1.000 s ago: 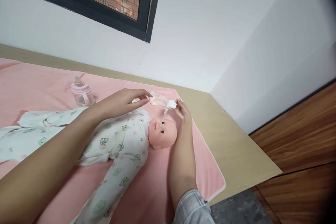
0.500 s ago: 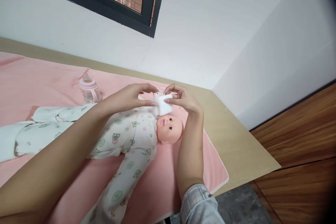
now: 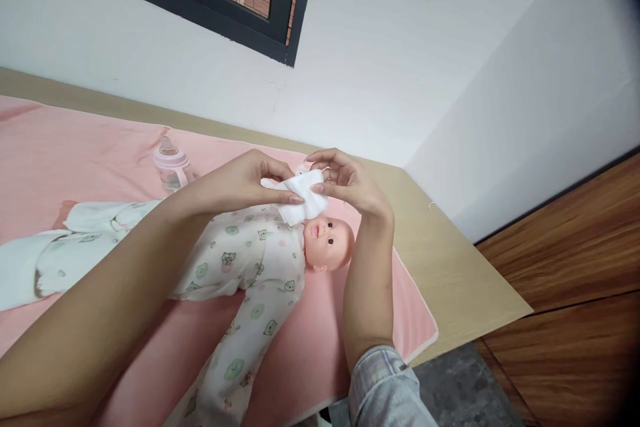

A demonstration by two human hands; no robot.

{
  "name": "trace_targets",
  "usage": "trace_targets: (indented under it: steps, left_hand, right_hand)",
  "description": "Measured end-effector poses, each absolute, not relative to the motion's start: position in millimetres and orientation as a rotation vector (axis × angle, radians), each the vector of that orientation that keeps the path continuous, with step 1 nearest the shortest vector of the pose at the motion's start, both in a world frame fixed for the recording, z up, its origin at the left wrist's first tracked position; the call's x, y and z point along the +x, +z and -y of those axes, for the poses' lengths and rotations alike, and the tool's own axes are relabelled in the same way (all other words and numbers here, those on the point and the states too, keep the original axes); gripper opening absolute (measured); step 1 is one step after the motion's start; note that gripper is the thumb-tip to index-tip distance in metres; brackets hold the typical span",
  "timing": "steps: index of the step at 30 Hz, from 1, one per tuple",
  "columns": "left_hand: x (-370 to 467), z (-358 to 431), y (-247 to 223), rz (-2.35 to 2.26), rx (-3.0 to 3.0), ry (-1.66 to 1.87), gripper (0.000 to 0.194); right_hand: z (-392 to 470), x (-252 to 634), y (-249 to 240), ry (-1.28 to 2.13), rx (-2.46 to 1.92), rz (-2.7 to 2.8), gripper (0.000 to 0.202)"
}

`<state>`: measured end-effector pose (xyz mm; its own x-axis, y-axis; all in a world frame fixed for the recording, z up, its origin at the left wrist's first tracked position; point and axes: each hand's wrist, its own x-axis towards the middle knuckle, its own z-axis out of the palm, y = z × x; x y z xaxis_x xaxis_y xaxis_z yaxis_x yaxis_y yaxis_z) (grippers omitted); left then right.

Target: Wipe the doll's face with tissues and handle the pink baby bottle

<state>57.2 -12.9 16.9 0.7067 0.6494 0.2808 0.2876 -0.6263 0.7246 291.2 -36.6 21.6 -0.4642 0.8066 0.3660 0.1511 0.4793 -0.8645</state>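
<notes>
A small white cloth or tissue [image 3: 299, 208] is pinched between my two hands, above the doll's neck and chin. My left hand [image 3: 263, 180] grips its left side between thumb and fingers. On its right side, my right hand [image 3: 345, 180] has the cloth's edge between thumb and fingers. Below lies a baby doll [image 3: 331, 245] on its back, head to the right, dressed in white pyjamas [image 3: 230, 257] with a green and pink print. My left forearm hides part of its body and legs.
A pink-topped baby bottle [image 3: 171, 163] stands on the pink blanket [image 3: 90, 140], beyond my left forearm. The blanket covers a wooden table [image 3: 450, 280]. A white wall [image 3: 360, 67] with a dark-framed window [image 3: 280, 40] rises behind; wood-grain panels [image 3: 565, 267] are at the right.
The cloth has been turned and spread wider between my hands, and my left fingers now pinch its middle left. My right hand has shifted slightly right. The doll lies as before.
</notes>
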Motion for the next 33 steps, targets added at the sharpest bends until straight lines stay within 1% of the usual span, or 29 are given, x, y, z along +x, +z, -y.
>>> trace_targets:
  steps: [2, 6, 10, 16, 19, 22, 25, 29, 33]
  left_hand:
    - [58, 14, 17, -0.684, 2.246, 0.761, 0.031]
    - [62, 17, 13, -0.602, 2.237, 1.000, 0.025]
    - [68, 19, 11, -0.602, 2.207, 1.111, 0.025]
    - [70, 23, 13, -0.704, 2.009, 1.064, 0.028]
    - [69, 19, 11, -0.690, 2.044, 0.914, 0.027]
    - [74, 13, 2, -0.695, 2.224, 0.643, 0.029]
    - [83, 9, -9, -0.707, 2.317, 0.465, 0.028]
    - [95, 8, -21, -0.740, 2.329, 0.401, 0.028]
    - [102, 11, -25, -0.796, 2.344, 0.362, 0.022]
  right_hand:
    - [35, 291, 21, 1.005, -0.790, 1.893, 0.047]
    - [34, 285, 19, 1.000, -0.784, 1.877, 0.052]
    - [38, 276, 18, 0.951, -0.811, 1.865, 0.055]
    - [38, 288, 19, 0.879, -0.936, 1.824, 0.058]
    - [27, 315, 13, 0.897, -0.961, 1.762, 0.058]
    - [8, 350, -7, 0.937, -1.008, 1.653, 0.056]
    - [-15, 378, -41, 1.070, -1.080, 1.458, 0.056]
    - [-35, 393, -96, 1.281, -1.104, 1.196, 0.053]
    - [-41, 384, -131, 1.439, -1.060, 1.086, 0.040]
